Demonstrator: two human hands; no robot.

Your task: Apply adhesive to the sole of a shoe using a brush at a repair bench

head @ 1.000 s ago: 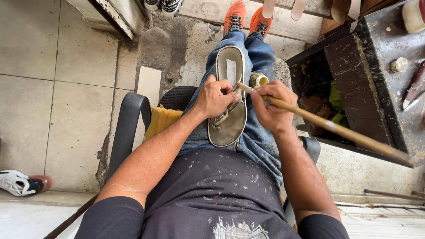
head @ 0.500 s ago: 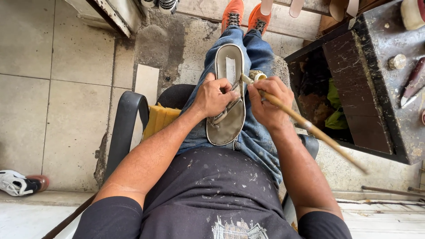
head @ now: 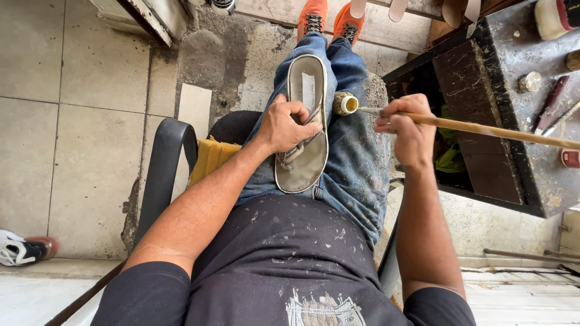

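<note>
Fingers of left hand (head: 289,128) clenched on sandal (head: 305,130) strap; right hand (head: 408,130) grasping brush (head: 483,128) beside glue pot (head: 345,104).

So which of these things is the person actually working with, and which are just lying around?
In use:
- left hand gripping the strap of the grey sandal on the lap
- right hand holding the long wooden stick
- small glue pot on the knee

Lying about:
- white sneaker on the floor
- tools on the black workbench
</note>
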